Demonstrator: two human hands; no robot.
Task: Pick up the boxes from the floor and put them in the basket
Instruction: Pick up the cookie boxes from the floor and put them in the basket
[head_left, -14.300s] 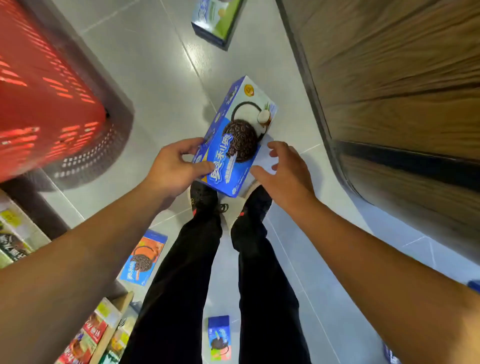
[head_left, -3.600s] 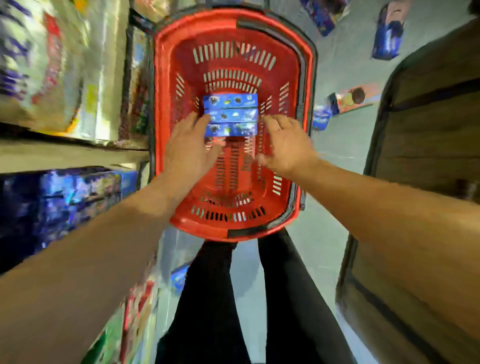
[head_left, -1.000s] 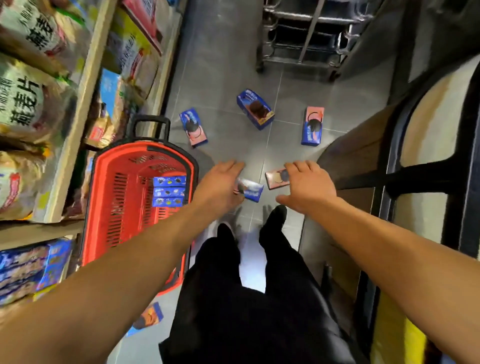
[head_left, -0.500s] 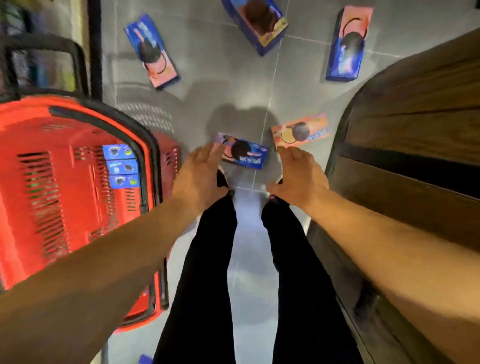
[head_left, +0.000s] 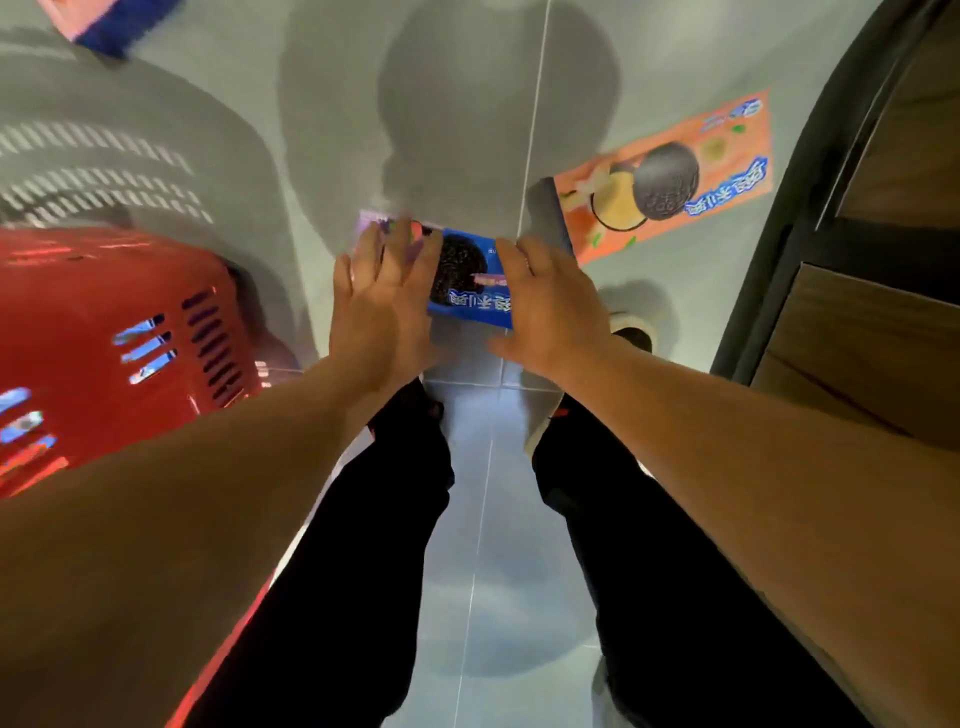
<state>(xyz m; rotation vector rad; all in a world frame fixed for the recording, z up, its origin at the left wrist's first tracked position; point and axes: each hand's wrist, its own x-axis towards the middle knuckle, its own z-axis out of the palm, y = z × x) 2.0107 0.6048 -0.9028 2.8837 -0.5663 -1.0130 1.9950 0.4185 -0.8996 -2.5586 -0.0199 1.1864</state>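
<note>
A blue cookie box (head_left: 470, 280) lies flat on the grey tiled floor just ahead of my feet. My left hand (head_left: 382, 306) is spread over its left end with straight fingers. At the box's right end my right hand (head_left: 553, 306) hovers or rests, fingers also extended. Neither hand is curled round the box, and whether they touch it is unclear. The red basket (head_left: 104, 322) stands on the floor to my left, with boxes showing through its slots.
An orange cookie box (head_left: 670, 176) lies on the floor to the right of the blue one. Another box (head_left: 104, 21) shows at the top left edge. A dark wooden counter (head_left: 883, 260) borders the right side. My legs and shoes are below the hands.
I have bent lower and the view has closed in on the floor. Both hands have moved forward, from short of the blue box to over its two ends.
</note>
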